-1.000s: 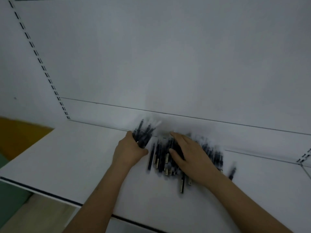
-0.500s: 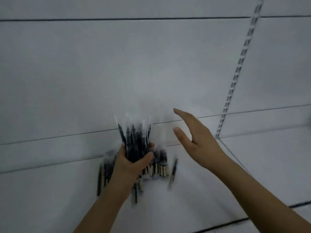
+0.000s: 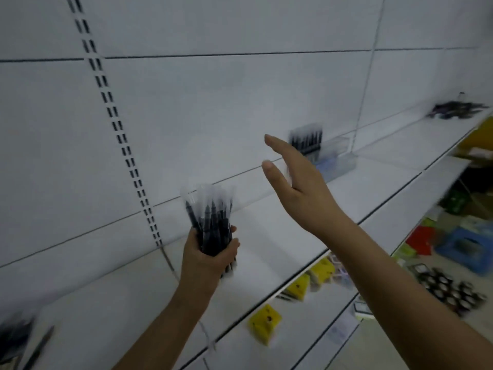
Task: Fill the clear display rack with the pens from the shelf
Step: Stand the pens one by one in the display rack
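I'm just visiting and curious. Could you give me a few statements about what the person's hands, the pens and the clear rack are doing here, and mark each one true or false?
1. The left hand grips a bundle of pens. True.
2. The right hand holds a single pen. False: its fingers are straight and it holds nothing.
3. The clear display rack already has some pens standing in it. True.
4. The rack sits on the floor. False: it stands on the white shelf, against the back wall.
5. The pens in the bundle point downward. False: their clear caps point up.
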A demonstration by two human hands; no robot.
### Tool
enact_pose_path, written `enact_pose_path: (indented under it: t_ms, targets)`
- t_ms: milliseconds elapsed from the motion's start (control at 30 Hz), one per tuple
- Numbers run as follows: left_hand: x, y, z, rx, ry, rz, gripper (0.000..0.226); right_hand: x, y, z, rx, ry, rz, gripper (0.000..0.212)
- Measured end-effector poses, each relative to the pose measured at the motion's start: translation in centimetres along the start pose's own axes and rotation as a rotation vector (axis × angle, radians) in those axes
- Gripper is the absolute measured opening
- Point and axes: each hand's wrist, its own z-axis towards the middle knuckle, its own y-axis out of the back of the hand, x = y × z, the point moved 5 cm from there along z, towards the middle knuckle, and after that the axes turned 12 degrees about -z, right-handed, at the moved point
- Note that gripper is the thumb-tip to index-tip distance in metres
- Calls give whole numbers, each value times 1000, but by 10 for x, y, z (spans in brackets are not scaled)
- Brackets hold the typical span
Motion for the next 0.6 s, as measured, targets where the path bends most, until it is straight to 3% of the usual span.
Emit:
enact_pose_path:
  t_ms: [333, 600]
  targets:
    - [73, -189, 53, 123, 110, 12, 17, -179, 108, 16, -29, -137, -50, 65]
    - [137, -276, 121, 139, 194, -58, 19, -294, 115, 56, -9, -174, -122, 59]
